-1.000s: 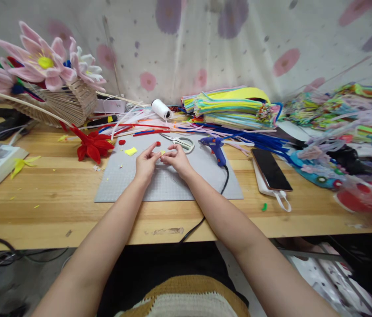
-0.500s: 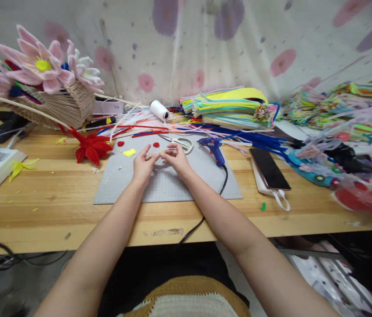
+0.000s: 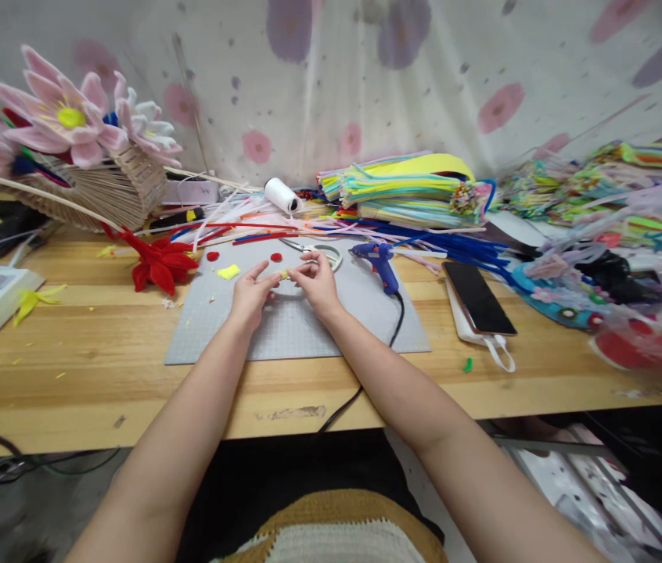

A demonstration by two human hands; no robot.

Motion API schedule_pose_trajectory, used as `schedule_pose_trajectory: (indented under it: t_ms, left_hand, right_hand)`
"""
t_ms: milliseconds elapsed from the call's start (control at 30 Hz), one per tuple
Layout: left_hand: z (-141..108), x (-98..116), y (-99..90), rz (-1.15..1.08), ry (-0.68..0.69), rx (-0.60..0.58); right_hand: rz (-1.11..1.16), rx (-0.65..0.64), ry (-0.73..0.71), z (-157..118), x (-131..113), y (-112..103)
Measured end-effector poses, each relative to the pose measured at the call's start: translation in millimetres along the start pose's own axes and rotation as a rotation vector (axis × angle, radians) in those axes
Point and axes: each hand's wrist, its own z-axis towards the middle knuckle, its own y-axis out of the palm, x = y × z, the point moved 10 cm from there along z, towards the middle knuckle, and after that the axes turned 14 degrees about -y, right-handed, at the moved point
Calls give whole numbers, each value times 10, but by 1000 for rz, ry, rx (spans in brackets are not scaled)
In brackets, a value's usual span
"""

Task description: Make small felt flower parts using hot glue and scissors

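A: Where are the hands?
B: Both over the gray mat (image 3: 307, 336), well in from its left and right edges. Left hand (image 3: 250, 295) and right hand (image 3: 318, 285) face each other, fingertips almost meeting.
A: Workpiece?
B: Small yellow piece (image 3: 284, 275), right between the fingertips, above the mat. Detail too small to read.
A: Finger state?
B: Right: thumb and forefinger closed in a pinch on the piece, other fingers bent. Left: thumb tip at the piece, forefinger raised apart from it. Can't tell if the left actually grips; lower fingers partly hidden.
A: What else is on the mat?
B: Yellow scrap (image 3: 228, 272) left of the left hand, toward the left edge. Two red bits: one (image 3: 212, 256) by the far left corner, one (image 3: 275, 256) near the far edge. Scissors (image 3: 334, 258) just behind the right hand, partly covered by it. Blue glue gun (image 3: 376, 262) at the far right corner, cord running toward the tabletop's near edge.
A: Off the mat?
B: Red flower (image 3: 163, 262) beside its left edge. Phone (image 3: 480, 297) beyond its right edge.
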Motion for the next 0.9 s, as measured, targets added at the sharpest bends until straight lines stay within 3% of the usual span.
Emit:
schedule_pose_trajectory:
  t_ms: [300, 467, 700, 900]
  left_hand:
    - [-10, -35, -54, -109, -56, 91]
    - [2, -117, 21, -203, -158, 19]
    - [35, -97, 77, -262, -138, -43]
    - [47, -167, 118, -391, -221, -82]
  right_hand:
    - [79, -5, 92, -28, 57, 57]
    - [124, -11, 108, -46, 71, 77]
    - [196, -10, 181, -77, 120, 103]
    - [216, -50, 223, -108, 135, 159]
